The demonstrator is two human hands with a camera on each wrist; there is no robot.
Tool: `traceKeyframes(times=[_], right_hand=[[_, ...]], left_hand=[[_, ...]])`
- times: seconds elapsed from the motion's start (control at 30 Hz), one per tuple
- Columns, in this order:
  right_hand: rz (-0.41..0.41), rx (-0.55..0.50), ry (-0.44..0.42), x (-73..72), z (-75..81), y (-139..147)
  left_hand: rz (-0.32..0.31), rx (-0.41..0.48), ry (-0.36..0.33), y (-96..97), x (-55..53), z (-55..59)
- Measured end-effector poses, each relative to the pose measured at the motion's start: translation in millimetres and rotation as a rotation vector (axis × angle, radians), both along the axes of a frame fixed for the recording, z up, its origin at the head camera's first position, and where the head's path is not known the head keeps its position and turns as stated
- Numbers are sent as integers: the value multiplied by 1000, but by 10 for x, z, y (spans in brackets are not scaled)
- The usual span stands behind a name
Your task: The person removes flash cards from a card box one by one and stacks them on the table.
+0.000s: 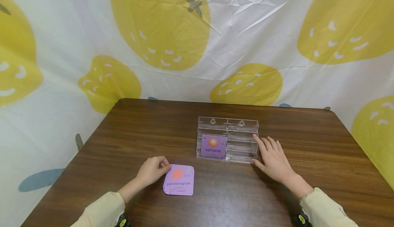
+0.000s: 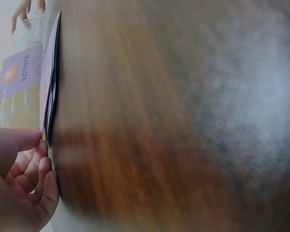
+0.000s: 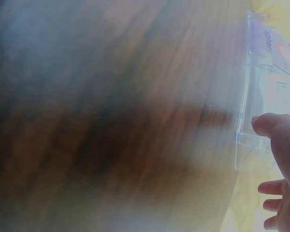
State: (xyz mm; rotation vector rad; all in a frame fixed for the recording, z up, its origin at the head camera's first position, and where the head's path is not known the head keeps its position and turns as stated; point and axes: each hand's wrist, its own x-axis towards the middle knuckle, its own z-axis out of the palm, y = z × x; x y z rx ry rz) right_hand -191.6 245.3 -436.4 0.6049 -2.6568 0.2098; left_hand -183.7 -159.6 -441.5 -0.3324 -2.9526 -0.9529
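Note:
A stack of purple cards (image 1: 179, 189) lies on the table, its top card reading "parallelogram" with an orange shape. My left hand (image 1: 153, 170) pinches the stack's upper left corner between thumb and fingers; in the left wrist view the thumb (image 2: 26, 139) is at the cards' edge. Beyond it stands a clear plastic card rack (image 1: 241, 148) with two columns of tiers. A purple "sphere" card (image 1: 213, 147) leans in its lower left part. My right hand (image 1: 273, 158) rests against the rack's right side, fingers extended, with thumb (image 3: 267, 124) at the front lower corner.
The brown wooden table (image 1: 147, 124) carries the stack and rack. Behind it hangs a white curtain (image 1: 172, 83) printed with yellow lemons, running along the back and sides.

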Motion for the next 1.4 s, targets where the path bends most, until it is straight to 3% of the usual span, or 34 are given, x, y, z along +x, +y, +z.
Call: traceKeyframes(times=[0.47,0.8,1.1,1.4], right_hand=[[-11,3,-19,11,19,-4],[-9,11,-20,-1,3,2],[-8,14,-29,5,4,-1],[-10,12,-34,7,14,0]], left_hand=[[50,-16,14,30,4,20],[27,15,63,53,-56,109],[0,35,79,81,-169,230],[-84,121,155,212,-388,453]])
